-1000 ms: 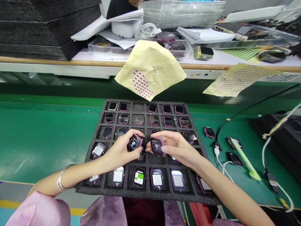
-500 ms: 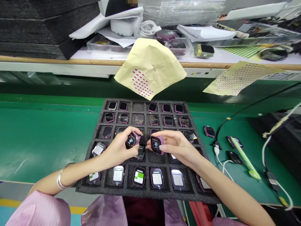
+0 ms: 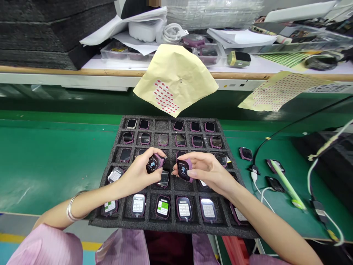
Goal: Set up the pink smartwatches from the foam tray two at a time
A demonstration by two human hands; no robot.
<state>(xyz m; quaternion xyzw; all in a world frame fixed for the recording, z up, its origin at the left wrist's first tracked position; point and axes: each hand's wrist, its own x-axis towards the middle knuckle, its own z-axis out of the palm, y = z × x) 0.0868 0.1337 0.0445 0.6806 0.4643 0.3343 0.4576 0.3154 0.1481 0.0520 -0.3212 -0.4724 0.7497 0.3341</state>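
Observation:
A purple smartwatch body (image 3: 153,164) with a lit dial is pinched in my left hand (image 3: 142,171), tilted to one side. My right hand (image 3: 206,169) grips a second purple smartwatch body (image 3: 183,169), its screen lit with a similar dial. Both are held above a black foam tray (image 3: 171,226) divided into compartments. Strapless watch bodies lie in most compartments; those in the front row, such as one with a white and green grid (image 3: 163,207), have lit screens. Dark screens fill the back rows. My hands and forearms hide some middle compartments.
Right of the tray lie a loose watch body (image 3: 246,154), a light green pen-like tool (image 3: 288,186), cables and a black charging piece (image 3: 275,184). Yellow sticker sheets (image 3: 176,79) hang from the shelf edge (image 3: 104,71). Black foam (image 3: 27,36) is stacked at the upper left.
Almost nothing differs. My left hand and its watch have tilted very slightly; both watches stay held over the tray.

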